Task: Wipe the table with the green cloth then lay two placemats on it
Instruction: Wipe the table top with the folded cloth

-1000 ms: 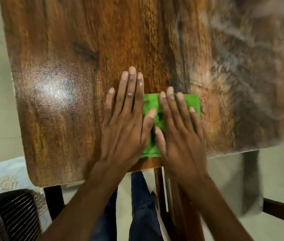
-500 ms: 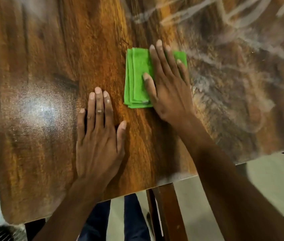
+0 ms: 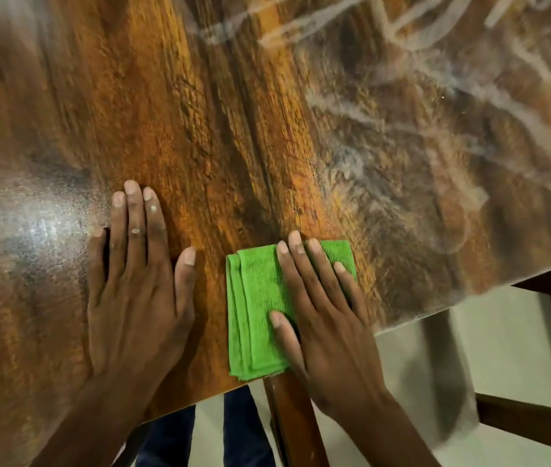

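R hand [image 3: 328, 318] lies flat w/ straight fingers pressing the folded green cloth [image 3: 257, 311] at the near edge of the wooden table [image 3: 220, 129]. L hand [image 3: 136, 291] flat on bare wood just beside it. Pale streaks [image 3: 435, 106] far right, maybe dust.

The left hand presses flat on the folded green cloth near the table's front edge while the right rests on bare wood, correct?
Hands swapped. The head view shows the right hand pressing the green cloth; the left hand lies flat on the bare table.
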The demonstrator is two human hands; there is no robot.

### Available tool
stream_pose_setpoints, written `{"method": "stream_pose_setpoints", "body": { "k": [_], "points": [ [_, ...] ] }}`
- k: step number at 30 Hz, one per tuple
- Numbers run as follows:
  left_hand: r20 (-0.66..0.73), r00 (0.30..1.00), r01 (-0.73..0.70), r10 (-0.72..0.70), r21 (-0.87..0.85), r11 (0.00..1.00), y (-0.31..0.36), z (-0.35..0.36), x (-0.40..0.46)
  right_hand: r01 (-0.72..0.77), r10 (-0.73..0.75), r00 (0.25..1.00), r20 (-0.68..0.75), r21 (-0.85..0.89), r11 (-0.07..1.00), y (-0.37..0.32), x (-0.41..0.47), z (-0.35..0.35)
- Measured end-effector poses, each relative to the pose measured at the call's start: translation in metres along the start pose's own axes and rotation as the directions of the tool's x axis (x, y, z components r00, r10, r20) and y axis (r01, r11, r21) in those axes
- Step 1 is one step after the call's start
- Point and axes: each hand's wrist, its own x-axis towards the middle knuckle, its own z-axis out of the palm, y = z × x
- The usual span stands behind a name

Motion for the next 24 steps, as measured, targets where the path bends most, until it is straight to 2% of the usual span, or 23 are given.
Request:
{"method": "stream_pose_setpoints", "body": {
  "k": [6, 9, 11, 14, 17, 20, 24],
  "points": [
    [0.006, 1.000, -0.002, 0.002, 0.005, 1.000, 0.000, -0.001, -0.001, 0.015, -0.014, 0.990, -0.138, 0.005, 1.000, 0.047, 0.119, -0.021],
    [0.016, 1.000, 0.009, -0.009, -0.013, 1.000, 0.001, 0.001, -0.001, 0.011, -0.020, 0.984, -0.178, -0.052, 0.999, 0.071, 0.185, -0.036],
    [0.025, 1.000, 0.015, -0.014, -0.023, 1.000, 0.000, 0.000, 0.000, 0.022, -0.038, 0.983, -0.181, -0.090, 0.996, 0.078, 0.194, -0.036],
    [0.035, 0.999, 0.024, -0.023, -0.029, 0.999, 0.000, 0.001, 0.000, 0.025, -0.040, 0.982, -0.183, -0.086, 0.996, 0.076, 0.153, -0.032],
    [0.053, 0.998, 0.035, -0.033, -0.044, 0.998, 0.002, -0.001, 0.000, 0.022, -0.024, 0.997, -0.075, -0.017, 1.000, 0.055, 0.081, -0.023],
    [0.049, 0.999, 0.017, -0.017, 0.001, 1.000, 0.002, -0.002, 0.001, 0.082, -0.081, 0.996, 0.032, -0.018, 0.997, 0.028, 0.013, -0.011],
    [0.040, 0.999, 0.005, -0.005, -0.006, 1.000, 0.002, 0.004, 0.000, 0.126, -0.126, 0.991, 0.049, 0.004, 0.992, 0.027, -0.018, -0.001]
  ]
}}
